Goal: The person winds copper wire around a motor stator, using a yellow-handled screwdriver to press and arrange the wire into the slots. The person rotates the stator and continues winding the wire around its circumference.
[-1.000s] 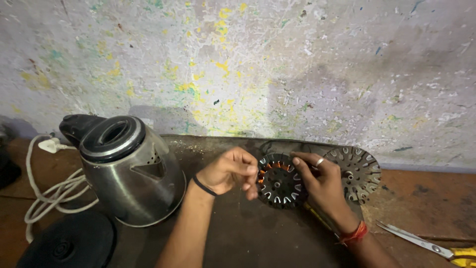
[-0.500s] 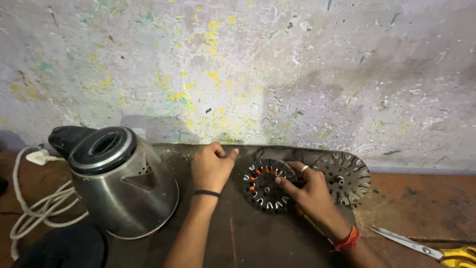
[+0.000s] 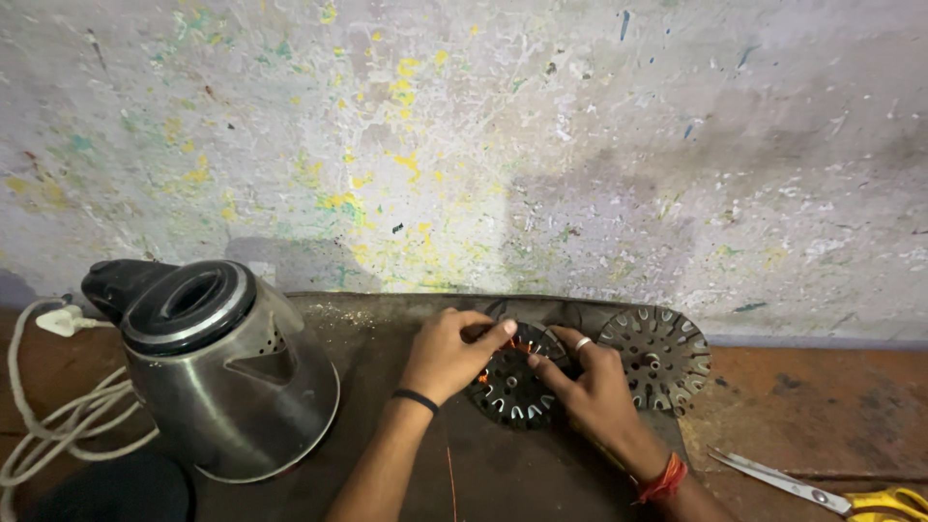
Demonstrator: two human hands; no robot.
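Lower middle of the frame, left hand [image 3: 447, 354] and right hand [image 3: 592, 389] both pinch the stator [image 3: 512, 391] lying between them on the surface [image 3: 387, 329]

Dim, warm, even light; soft shadow behind kettle [image 3: 227, 372] on wall [image 3: 580, 145]; sharp centre, slight wide-angle edge bending.

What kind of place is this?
Probably a small repair workshop: both hands work on a slotted motor stator, a spare one leans by the paint-spattered wall, with a steel kettle nearby.
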